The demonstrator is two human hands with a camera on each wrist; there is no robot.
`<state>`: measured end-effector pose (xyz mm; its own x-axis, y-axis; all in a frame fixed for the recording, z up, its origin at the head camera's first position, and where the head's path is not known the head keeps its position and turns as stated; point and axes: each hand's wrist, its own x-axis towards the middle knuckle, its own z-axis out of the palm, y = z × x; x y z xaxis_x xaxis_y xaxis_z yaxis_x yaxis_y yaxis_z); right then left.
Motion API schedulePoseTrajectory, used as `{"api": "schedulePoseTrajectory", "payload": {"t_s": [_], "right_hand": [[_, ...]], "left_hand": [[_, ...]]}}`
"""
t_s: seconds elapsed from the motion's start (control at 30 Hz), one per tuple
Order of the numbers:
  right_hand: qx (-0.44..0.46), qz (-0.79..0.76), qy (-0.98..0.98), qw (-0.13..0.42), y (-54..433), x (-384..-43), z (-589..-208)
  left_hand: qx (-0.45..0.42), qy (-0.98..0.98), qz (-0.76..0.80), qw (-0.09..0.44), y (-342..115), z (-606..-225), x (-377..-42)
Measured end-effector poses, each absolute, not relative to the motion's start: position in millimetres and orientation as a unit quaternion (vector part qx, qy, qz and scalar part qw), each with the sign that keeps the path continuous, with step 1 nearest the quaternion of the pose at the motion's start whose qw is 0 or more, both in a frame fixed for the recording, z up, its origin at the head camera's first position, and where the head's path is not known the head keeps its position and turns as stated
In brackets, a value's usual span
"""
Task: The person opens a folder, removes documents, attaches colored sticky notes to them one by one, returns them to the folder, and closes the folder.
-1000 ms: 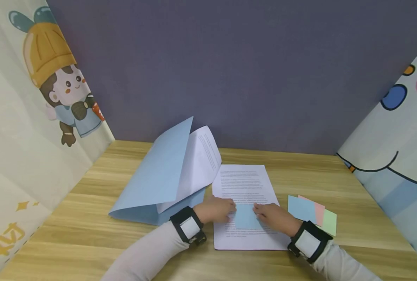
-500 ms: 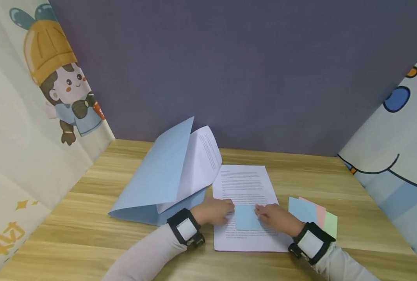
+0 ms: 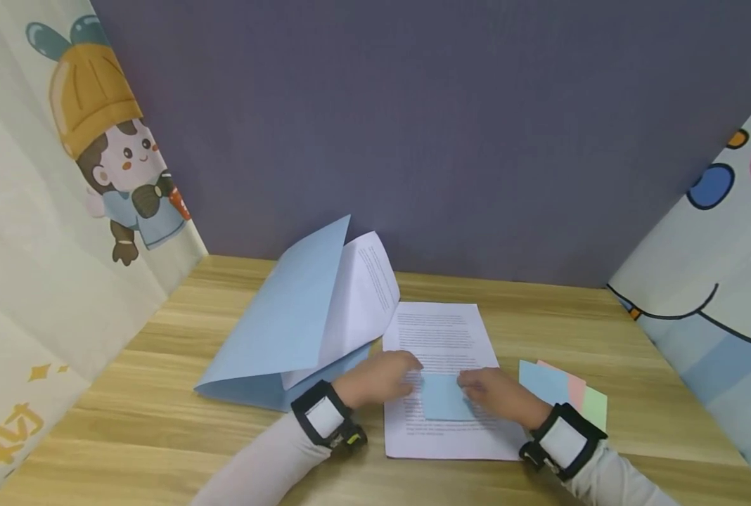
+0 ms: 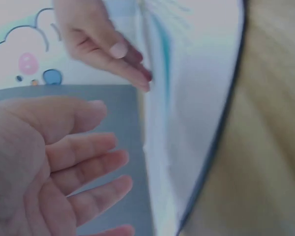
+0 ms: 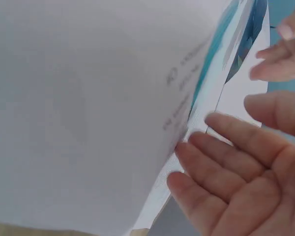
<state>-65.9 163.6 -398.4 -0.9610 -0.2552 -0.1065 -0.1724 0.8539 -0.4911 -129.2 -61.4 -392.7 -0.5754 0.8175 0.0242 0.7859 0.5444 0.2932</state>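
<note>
A printed sheet (image 3: 439, 330) lies on the table with a small light-blue paper slip (image 3: 446, 398) on its lower half. My left hand (image 3: 378, 379) hovers at the slip's left, fingers slightly bent and apart, nothing between them; in the left wrist view the same hand (image 4: 64, 162) shows its loose fingers raised off the paper. At the slip's right edge, my right hand (image 3: 502, 395) rests its fingertips on the paper. The right wrist view shows this right hand (image 5: 236, 172) with fingers extended, the fingertips along the sheet's surface.
Left of the sheet a light-blue folder (image 3: 274, 316) stands half open, with printed paper (image 3: 363, 288) curling out of it. Blue (image 3: 543, 379), pink (image 3: 576, 391) and green (image 3: 595, 407) slips overlap at the right. A dark panel (image 3: 401, 140) rises behind the wooden table (image 3: 160, 422).
My left hand has lifted from the sheet and shifted slightly left, its fingers loosening. The right hand stays at the slip, which keeps its place on the sheet. The camera view has tilted slightly.
</note>
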Motion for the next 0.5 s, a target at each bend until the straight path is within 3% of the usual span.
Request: {"api": "schedulePoseTrajectory", "payload": {"t_s": [0.4, 0.5], "right_hand": [[-0.033, -0.255, 0.965, 0.052, 177, -63, -401], [-0.021, -0.258, 0.965, 0.050, 180, -62, -400]], "left_hand": [[0.362, 0.911, 0.175, -0.095, -106, -380, -136], [0.345, 0.891, 0.248, -0.159, -117, -416, -159]]}}
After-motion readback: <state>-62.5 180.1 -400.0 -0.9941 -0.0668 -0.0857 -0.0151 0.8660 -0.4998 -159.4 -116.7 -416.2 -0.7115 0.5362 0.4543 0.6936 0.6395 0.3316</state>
